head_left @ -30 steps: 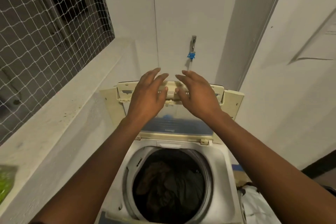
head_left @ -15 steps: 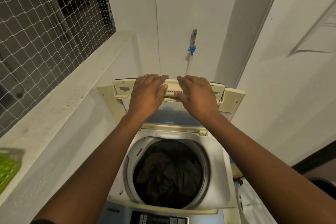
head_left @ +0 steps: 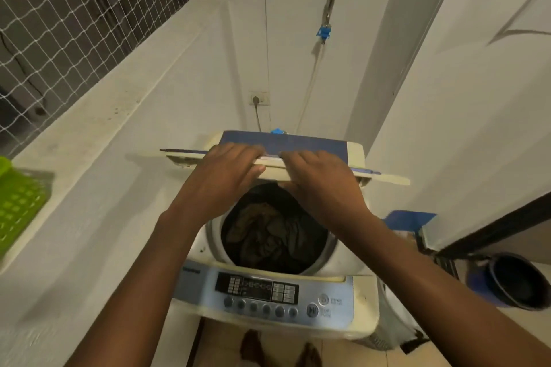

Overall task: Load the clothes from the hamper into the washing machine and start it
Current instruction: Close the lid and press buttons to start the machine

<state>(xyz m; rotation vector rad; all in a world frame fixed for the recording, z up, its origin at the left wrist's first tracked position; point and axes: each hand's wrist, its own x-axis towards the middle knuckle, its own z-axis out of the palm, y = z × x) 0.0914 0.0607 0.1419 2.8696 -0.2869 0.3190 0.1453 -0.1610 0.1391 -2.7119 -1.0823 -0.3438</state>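
A cream top-loading washing machine (head_left: pixel 354 265) stands in front of me with dark clothes (head_left: pixel 268 235) piled in its round drum. Its folding lid (head_left: pixel 304 144), blue on top, hangs partly lowered over the back of the drum. My left hand (head_left: pixel 226 173) and my right hand (head_left: pixel 322 182) both grip the lid's front edge, side by side. The blue control panel (head_left: pixel 262 295) with a dark display and a row of round buttons faces me at the front.
A white ledge (head_left: pixel 98 116) runs along the left wall under a netted window, with a green basket (head_left: pixel 18 205) on it. A tap and hose (head_left: pixel 325 30) and a wall socket (head_left: pixel 260 98) are behind the machine. A dark bucket (head_left: pixel 518 280) sits at the right.
Both hands closed on the raised lid's top edge and pulled it down and toward me; it now folds low over the drum. The view has tilted down, showing the control panel.
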